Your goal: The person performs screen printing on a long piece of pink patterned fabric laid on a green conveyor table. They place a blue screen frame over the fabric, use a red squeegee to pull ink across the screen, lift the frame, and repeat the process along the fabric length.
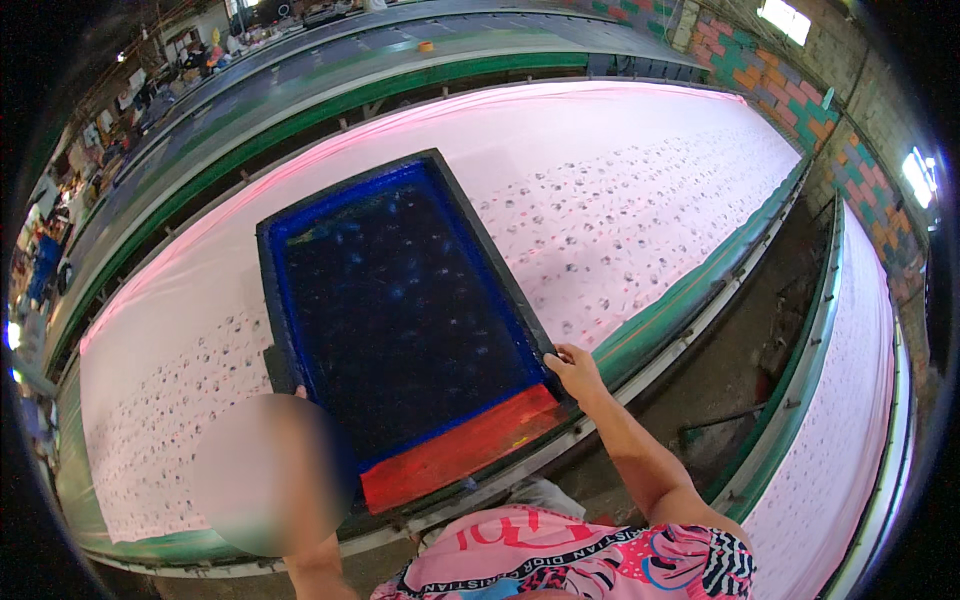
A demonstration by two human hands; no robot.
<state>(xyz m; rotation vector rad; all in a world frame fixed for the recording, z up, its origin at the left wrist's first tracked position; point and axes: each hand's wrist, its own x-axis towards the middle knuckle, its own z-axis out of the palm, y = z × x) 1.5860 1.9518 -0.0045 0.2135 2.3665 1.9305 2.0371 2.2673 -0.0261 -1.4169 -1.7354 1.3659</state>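
A large screen printing frame (400, 290) with a dark border, blue-edged dark mesh and a red strip along its near end lies tilted across pale pink fabric (620, 130). My right hand (573, 370) is closed on the frame's right edge near the red strip, thumb on top. At the opposite edge, my left hand (300, 394) shows only a fingertip against the border; a round blur covers the rest of it and much of the forearm. The fabric bears small scattered dark and red motifs on both sides of the frame.
The fabric covers a long table with a green edge (650, 325) and a metal rail. To the right, beyond a dark aisle (700, 390), runs another fabric-covered table (840, 420). A long dark table (480, 40) stands behind. A multicoloured brick wall (770, 80) rises at the far right.
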